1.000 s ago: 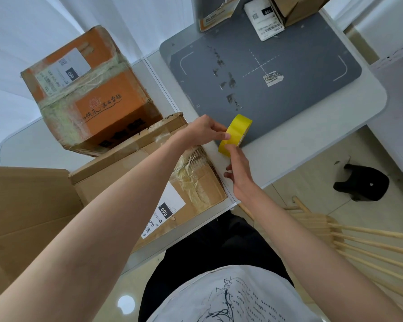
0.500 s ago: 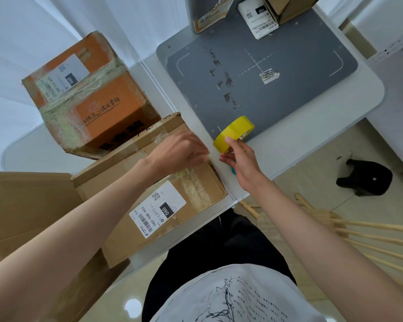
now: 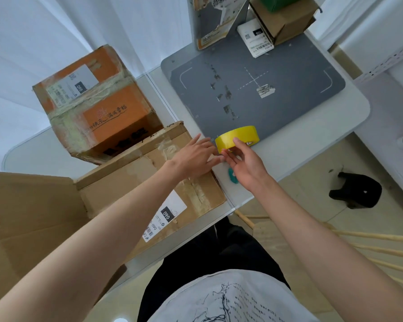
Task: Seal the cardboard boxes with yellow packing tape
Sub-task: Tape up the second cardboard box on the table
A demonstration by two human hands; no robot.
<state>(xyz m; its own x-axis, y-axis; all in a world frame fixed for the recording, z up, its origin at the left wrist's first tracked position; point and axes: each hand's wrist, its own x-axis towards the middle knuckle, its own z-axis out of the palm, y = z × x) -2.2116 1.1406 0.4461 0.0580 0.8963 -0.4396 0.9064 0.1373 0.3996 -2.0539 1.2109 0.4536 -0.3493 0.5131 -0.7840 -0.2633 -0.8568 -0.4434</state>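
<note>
The yellow tape roll (image 3: 236,137) sits at the near edge of the grey mat (image 3: 261,94) on the counter (image 3: 312,140), tilted, its open core facing up and toward the person. The right hand (image 3: 244,163) pinches its near rim between thumb and fingers. The left hand (image 3: 196,156) lies flat, fingers straight, on the brown cardboard box (image 3: 149,177), fingertips by the roll. An orange box (image 3: 98,105) leans behind; a teal object (image 3: 232,176) lies beside the right hand.

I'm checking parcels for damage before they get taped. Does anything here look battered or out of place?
Yes. The orange box sits tilted, propped on the brown box, its old tape frayed. The brown box's top shows torn patches of tape. The grey mat carries scraps of label.
</note>
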